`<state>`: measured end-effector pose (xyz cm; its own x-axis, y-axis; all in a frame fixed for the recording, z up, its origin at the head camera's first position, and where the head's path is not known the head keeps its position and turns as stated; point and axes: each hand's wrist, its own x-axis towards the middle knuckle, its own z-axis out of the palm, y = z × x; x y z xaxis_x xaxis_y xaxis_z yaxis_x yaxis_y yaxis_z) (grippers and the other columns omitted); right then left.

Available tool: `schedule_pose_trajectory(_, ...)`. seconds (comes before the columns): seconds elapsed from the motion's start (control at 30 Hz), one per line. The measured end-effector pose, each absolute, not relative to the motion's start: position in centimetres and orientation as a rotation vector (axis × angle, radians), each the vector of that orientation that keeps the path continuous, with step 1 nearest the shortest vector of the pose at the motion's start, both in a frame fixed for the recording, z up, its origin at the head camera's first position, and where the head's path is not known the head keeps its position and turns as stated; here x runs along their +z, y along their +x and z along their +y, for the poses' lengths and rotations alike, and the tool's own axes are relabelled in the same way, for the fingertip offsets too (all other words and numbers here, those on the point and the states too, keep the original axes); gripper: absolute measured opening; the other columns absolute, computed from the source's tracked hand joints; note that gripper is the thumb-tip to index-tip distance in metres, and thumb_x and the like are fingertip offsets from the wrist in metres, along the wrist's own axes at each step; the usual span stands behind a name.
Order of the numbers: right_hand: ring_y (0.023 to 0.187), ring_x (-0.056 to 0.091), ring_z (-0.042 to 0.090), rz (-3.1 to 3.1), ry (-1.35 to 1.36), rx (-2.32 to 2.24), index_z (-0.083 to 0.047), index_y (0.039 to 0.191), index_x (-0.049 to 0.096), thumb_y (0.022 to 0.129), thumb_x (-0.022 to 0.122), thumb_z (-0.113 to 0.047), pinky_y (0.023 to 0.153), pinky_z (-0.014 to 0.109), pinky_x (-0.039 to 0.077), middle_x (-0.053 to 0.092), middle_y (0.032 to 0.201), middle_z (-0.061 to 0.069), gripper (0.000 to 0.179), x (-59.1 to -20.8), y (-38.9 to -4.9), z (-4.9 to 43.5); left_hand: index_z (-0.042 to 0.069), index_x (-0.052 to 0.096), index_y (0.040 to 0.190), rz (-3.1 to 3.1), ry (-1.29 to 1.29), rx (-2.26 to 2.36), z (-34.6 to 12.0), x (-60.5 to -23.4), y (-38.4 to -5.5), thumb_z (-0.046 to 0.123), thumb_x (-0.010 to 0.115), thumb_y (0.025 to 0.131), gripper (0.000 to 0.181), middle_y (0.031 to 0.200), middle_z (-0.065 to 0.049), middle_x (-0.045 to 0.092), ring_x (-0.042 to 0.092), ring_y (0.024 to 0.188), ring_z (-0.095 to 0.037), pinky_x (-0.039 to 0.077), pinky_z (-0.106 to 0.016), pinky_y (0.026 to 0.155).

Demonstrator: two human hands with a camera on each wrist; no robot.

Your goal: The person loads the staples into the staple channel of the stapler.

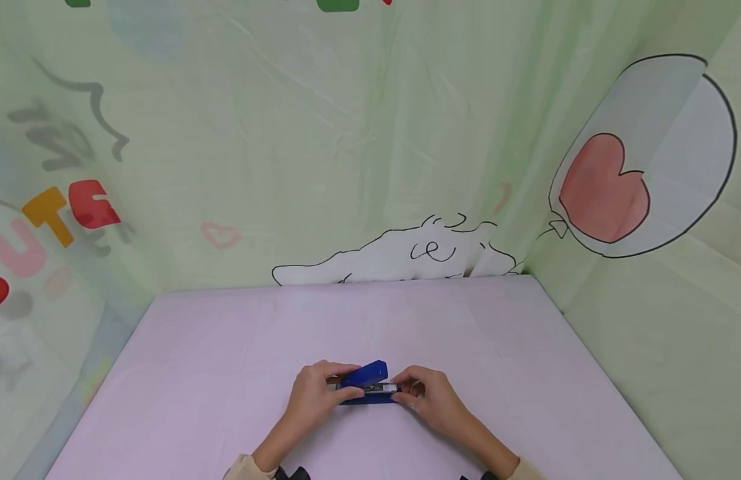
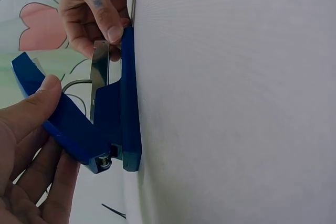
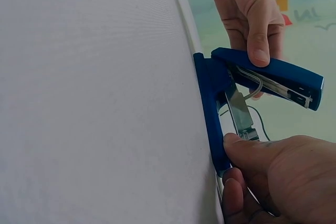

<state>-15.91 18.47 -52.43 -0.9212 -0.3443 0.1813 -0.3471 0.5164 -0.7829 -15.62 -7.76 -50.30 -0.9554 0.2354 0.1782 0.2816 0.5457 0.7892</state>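
Note:
A blue stapler lies on the table with its top cover swung up, baring the metal staple channel. My left hand grips the raised cover between thumb and fingers, near the hinge side. At the other end, my right hand pinches the front of the blue base, thumb on its top. In the right wrist view a curved metal wire spans between the cover and the channel. Whether staples sit in the channel cannot be made out.
The table has a pale pink cloth over it. Behind it and at both sides hang light green curtains printed with letters, a balloon and hearts. Dark bands show near the wrists.

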Motion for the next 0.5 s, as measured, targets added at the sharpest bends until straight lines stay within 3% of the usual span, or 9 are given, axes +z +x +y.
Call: schedule_pose_trajectory(0.5,0.078,0.06,0.0,-2.731,0.639,1.425,-0.008,0.105,0.076,0.088,0.084,-0.006,0.07,0.021,0.056,0.074,0.089,-0.001,0.019,-52.4,-15.95,18.55,0.025,0.084,0.114,-2.773,-0.416,-1.242,-7.16,-50.16,-15.61,0.036,0.093,0.079,0.038,0.097,0.003,0.079,0.068,0.089,-0.011,0.046,-0.019,0.072)
